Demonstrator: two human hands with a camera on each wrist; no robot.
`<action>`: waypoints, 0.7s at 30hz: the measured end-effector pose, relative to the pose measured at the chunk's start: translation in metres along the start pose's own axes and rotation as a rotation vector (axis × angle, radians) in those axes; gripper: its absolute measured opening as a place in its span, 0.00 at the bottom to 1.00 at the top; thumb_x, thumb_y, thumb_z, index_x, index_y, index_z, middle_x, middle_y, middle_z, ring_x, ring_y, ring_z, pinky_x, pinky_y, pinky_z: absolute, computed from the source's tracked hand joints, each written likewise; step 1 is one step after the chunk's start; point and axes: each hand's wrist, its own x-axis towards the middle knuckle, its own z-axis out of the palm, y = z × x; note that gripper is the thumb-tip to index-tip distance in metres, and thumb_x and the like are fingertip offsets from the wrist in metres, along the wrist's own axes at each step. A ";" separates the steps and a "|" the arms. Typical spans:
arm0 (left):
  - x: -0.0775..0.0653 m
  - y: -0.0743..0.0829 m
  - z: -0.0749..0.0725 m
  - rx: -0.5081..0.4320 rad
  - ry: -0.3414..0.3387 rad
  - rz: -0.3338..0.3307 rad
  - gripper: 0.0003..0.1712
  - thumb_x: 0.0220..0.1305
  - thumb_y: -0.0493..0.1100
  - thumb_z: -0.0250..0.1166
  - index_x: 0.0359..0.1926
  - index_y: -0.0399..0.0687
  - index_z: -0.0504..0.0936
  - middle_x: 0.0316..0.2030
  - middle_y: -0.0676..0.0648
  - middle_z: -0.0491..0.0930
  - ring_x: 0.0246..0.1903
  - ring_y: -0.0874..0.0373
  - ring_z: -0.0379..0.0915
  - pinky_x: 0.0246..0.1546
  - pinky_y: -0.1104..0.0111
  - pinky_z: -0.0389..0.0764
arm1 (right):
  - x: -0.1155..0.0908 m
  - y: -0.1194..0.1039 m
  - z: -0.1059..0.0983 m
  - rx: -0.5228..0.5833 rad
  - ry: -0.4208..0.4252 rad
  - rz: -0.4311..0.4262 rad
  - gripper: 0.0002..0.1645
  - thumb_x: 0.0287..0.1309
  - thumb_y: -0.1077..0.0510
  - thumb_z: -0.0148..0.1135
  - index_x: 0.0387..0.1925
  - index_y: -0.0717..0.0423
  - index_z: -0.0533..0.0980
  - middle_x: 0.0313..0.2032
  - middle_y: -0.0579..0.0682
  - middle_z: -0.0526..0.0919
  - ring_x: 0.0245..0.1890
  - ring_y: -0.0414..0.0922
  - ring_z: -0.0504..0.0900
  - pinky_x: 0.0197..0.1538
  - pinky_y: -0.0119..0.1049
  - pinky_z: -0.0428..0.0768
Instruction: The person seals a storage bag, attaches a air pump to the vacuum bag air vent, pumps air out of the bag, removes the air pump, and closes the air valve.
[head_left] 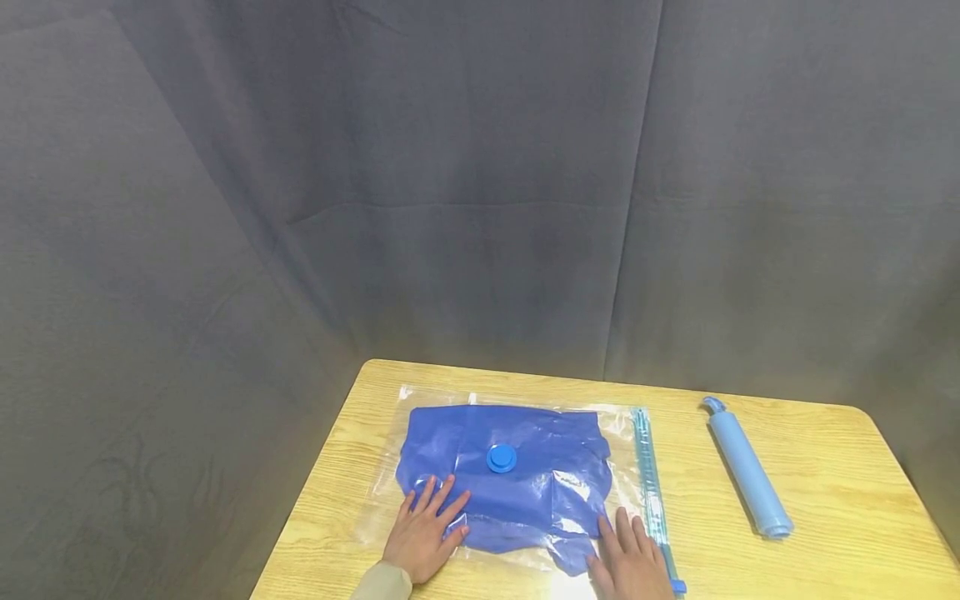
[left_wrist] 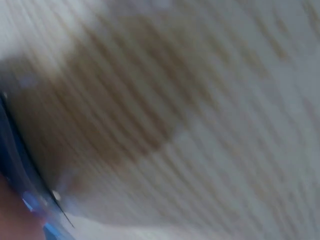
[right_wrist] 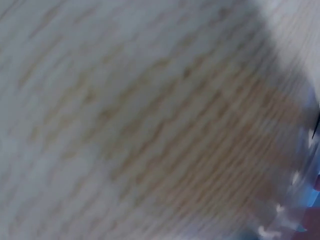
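A clear vacuum storage bag lies flat on the table, with folded blue cloth inside it. A round blue valve sits near the middle of the bag's upper face. My left hand rests with spread fingers on the bag's near left part. On the near right part lies my right hand, fingers extended, beside the teal zip strip. A blue zip slider shows at the strip's near end. Both wrist views show mostly blurred wood grain, with a bit of the bag at the edge.
To the right of the bag, a light blue hand pump lies at a slant on the wooden table. Grey curtains hang behind the table's far edge and along its left side.
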 end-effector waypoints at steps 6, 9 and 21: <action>0.004 -0.002 -0.002 0.002 0.001 0.013 0.30 0.72 0.66 0.39 0.71 0.70 0.62 0.75 0.52 0.53 0.74 0.42 0.46 0.69 0.39 0.51 | -0.002 0.005 0.000 0.002 0.095 -0.022 0.33 0.64 0.43 0.54 0.62 0.61 0.71 0.66 0.67 0.66 0.66 0.68 0.63 0.57 0.70 0.65; 0.006 -0.001 -0.004 -0.011 0.006 0.010 0.29 0.73 0.64 0.40 0.70 0.67 0.64 0.75 0.51 0.54 0.74 0.41 0.45 0.69 0.38 0.48 | -0.005 0.010 -0.007 -0.009 0.177 -0.028 0.30 0.61 0.47 0.59 0.59 0.61 0.73 0.63 0.65 0.71 0.61 0.66 0.68 0.53 0.68 0.69; 0.025 0.066 -0.009 -0.026 0.149 0.125 0.20 0.59 0.39 0.57 0.54 0.47 0.79 0.62 0.43 0.73 0.66 0.45 0.64 0.57 0.51 0.66 | -0.011 0.048 -0.057 0.272 -0.100 0.467 0.36 0.65 0.44 0.51 0.53 0.76 0.67 0.42 0.69 0.78 0.38 0.59 0.80 0.38 0.51 0.81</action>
